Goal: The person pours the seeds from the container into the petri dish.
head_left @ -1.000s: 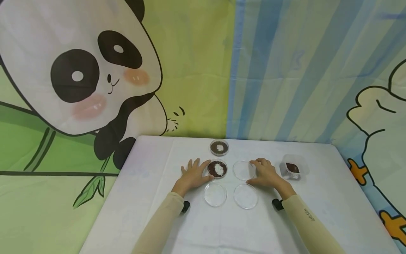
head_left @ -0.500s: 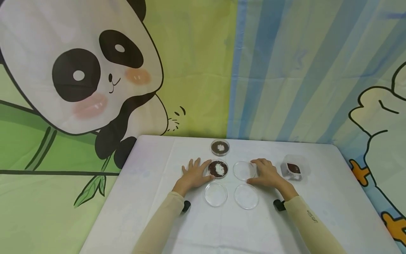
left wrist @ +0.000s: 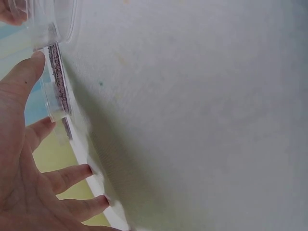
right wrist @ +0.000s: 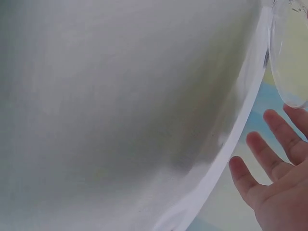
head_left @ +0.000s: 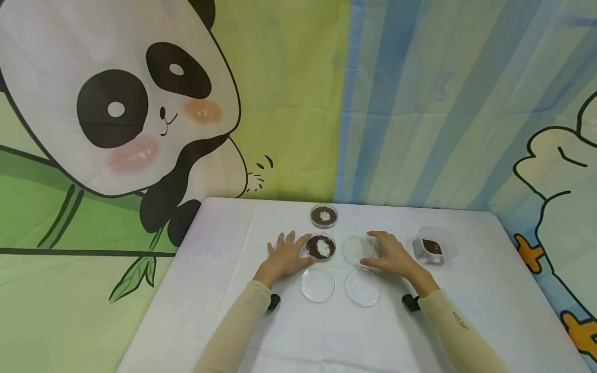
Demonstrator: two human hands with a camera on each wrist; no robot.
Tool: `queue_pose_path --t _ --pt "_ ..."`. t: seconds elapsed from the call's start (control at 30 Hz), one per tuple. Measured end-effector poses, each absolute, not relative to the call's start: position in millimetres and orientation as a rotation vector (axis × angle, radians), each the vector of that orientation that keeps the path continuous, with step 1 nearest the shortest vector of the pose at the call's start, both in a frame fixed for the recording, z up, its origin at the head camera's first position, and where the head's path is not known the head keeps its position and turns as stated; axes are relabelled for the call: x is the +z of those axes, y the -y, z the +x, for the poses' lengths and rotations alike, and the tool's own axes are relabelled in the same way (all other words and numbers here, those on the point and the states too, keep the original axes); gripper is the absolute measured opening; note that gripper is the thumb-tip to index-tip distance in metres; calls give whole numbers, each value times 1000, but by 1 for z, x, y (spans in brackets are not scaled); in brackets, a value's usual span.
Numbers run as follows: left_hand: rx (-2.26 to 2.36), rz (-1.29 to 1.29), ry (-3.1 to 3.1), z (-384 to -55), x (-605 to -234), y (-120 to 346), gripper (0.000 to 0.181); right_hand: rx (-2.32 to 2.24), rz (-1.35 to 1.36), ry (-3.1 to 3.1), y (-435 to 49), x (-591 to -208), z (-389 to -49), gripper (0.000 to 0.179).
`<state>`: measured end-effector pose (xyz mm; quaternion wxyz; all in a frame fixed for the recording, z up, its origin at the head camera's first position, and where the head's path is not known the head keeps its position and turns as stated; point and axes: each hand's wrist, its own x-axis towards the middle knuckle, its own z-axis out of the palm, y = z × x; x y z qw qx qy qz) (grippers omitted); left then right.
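My left hand [head_left: 282,260] holds a round clear petri dish [head_left: 320,247] of dark brown granules, topped by a white patch, between thumb and forefinger. The other fingers are spread, as the left wrist view shows. To its right, my right hand [head_left: 393,257] grips a clear petri dish half [head_left: 357,249] by its rim. This half [right wrist: 290,57] stands tilted above the table in the right wrist view, and whether it is a lid or a base I cannot tell. Nearer me lie two more clear petri dish halves, one on the left [head_left: 317,284] and one on the right [head_left: 362,288].
Behind the left-hand dish stands another petri dish [head_left: 324,215] of dark granules with a white patch. A small clear tub [head_left: 426,253] with dark brown material sits on the right. White cloth covers the table [head_left: 326,336]; a cartoon-printed curtain [head_left: 294,103] hangs behind.
My right hand has raised the clear petri dish half slightly and shifted it a little to the left. My left hand stays in place on the granule-filled dish.
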<state>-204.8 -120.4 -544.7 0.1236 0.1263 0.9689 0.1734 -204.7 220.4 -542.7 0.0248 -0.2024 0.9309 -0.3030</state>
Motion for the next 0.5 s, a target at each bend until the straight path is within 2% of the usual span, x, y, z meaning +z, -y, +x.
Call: queue_pose_path --t 0.5 --pt "510 368 -2818 -204 -543 120 78 -1000 -739 -2870 -208 -535 -208 86"
